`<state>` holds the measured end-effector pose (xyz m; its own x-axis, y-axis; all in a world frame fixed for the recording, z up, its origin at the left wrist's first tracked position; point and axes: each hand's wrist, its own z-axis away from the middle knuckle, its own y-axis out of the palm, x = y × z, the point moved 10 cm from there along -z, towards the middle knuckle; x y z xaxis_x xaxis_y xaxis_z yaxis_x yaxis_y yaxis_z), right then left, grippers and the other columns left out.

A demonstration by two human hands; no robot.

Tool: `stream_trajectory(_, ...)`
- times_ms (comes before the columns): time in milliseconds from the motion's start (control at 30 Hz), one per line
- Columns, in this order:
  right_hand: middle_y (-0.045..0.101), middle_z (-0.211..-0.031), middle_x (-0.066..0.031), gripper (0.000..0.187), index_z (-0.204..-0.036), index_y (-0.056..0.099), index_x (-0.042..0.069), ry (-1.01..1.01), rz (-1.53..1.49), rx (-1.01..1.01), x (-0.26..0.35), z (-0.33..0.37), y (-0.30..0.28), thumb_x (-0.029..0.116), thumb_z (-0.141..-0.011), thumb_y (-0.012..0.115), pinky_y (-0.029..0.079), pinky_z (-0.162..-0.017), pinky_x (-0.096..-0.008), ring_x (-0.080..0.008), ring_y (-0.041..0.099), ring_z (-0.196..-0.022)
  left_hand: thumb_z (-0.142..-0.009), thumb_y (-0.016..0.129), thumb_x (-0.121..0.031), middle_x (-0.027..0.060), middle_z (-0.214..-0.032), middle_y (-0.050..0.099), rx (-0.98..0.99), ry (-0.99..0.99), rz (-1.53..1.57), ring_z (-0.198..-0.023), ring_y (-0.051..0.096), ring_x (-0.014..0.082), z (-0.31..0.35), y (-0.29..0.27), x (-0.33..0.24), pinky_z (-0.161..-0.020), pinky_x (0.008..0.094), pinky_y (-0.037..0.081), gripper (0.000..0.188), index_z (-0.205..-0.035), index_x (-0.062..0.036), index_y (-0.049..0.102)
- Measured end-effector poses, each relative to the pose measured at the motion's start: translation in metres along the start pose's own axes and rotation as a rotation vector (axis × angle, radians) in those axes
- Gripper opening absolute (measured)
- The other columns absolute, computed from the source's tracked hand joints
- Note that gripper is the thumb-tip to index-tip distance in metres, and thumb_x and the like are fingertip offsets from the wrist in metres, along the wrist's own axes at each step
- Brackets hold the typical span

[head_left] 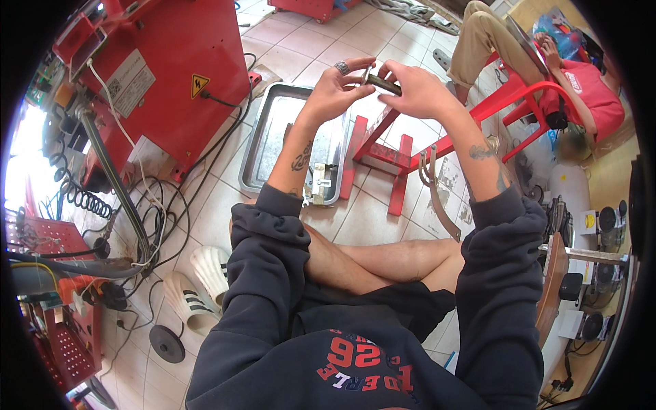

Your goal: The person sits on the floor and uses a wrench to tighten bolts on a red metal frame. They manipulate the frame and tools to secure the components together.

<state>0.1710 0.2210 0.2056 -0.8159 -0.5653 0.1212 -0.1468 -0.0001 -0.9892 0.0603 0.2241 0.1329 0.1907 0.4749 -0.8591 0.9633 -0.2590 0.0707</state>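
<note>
Both hands are raised in front of me around a short dark metal cylinder with a brighter, wider end [384, 85]. My right hand [414, 90] is closed on its right part, with fingers and thumb wrapped round it. My left hand [337, 91], with a chunky ring on one finger, pinches at the bright left end. Just what the left fingertips hold there is too small to make out. Below the hands stands a worn red metal stand [383, 152]. A shallow metal tray [247, 156] lies left of it, with a metal bracket piece [321, 179] at its near corner.
A big red machine [184, 68] stands at the left, with black cables [179, 205] trailing over the tiles. Pale slippers [186, 301] lie near my left side. At the right, another person in a red top [593, 96] sits by a red plastic chair [502, 109]. A curved metal strip [437, 198] is before my knee.
</note>
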Motion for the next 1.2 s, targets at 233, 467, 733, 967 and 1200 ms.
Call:
stream_trajectory(233, 0.068, -0.089, -0.0112, 0.040, -0.113, 0.063, 0.007, -0.035, 0.066, -0.085, -0.002, -0.005, 0.006, 0.029, -0.081, 0.075, 0.051, -0.080, -0.0426, -0.0307, 0.065, -0.092, -0.091, 0.072, -0.026, 0.0157, -0.114, 0.065, -0.199, -0.173, -0.101, -0.098, 0.066, 0.0181, -0.001, -0.001, 0.021, -0.082, 0.0297, 0.055, 0.060, -0.139, 0.0011, 0.047)
stream_trajectory(467, 0.070, -0.088, -0.0111, 0.035, -0.111, 0.062, 0.007, -0.030, -0.065, -0.070, 0.007, 0.001, -0.006, 0.025, -0.083, 0.073, 0.052, -0.075, -0.0425, -0.0322, 0.067, -0.084, -0.084, 0.079, -0.018, 0.0118, -0.101, 0.069, -0.084, -0.083, 0.073, -0.079, 0.069, 0.0149, -0.002, 0.008, 0.011, -0.069, 0.0282, 0.057, 0.063, -0.137, 0.0009, 0.050)
stream_trajectory(733, 0.071, -0.090, -0.0140, 0.031, -0.106, 0.060, 0.005, -0.051, -0.001, 0.008, -0.002, -0.006, 0.005, 0.025, -0.085, 0.071, 0.051, -0.074, -0.0421, -0.0318, 0.067, -0.085, -0.091, 0.067, -0.049, 0.0210, -0.118, 0.065, -0.189, -0.074, 0.015, -0.101, 0.068, 0.0225, -0.004, -0.001, 0.016, -0.079, 0.0271, 0.054, 0.076, -0.140, 0.0038, 0.044)
stream_trajectory(967, 0.070, -0.092, -0.0153, 0.034, -0.109, 0.060, 0.005, -0.115, 0.065, -0.052, 0.013, -0.004, 0.005, 0.022, -0.083, 0.074, 0.051, -0.081, -0.0425, -0.0326, 0.065, -0.092, -0.095, 0.067, -0.025, 0.0162, -0.121, 0.064, -0.029, -0.068, 0.092, -0.103, 0.066, 0.0201, 0.000, -0.010, 0.009, -0.086, 0.0321, 0.054, 0.048, -0.133, 0.0009, 0.053)
stream_trajectory(1200, 0.069, -0.101, -0.0148, 0.030, -0.107, 0.058, 0.005, -0.058, -0.040, -0.012, -0.001, -0.007, 0.007, 0.021, -0.085, 0.072, 0.050, -0.084, -0.0437, -0.0343, 0.064, -0.096, -0.091, 0.072, -0.031, 0.0141, -0.111, 0.068, -0.154, -0.098, -0.007, -0.099, 0.067, 0.0180, -0.002, -0.007, 0.016, -0.080, 0.0312, 0.055, 0.055, -0.130, 0.0029, 0.056)
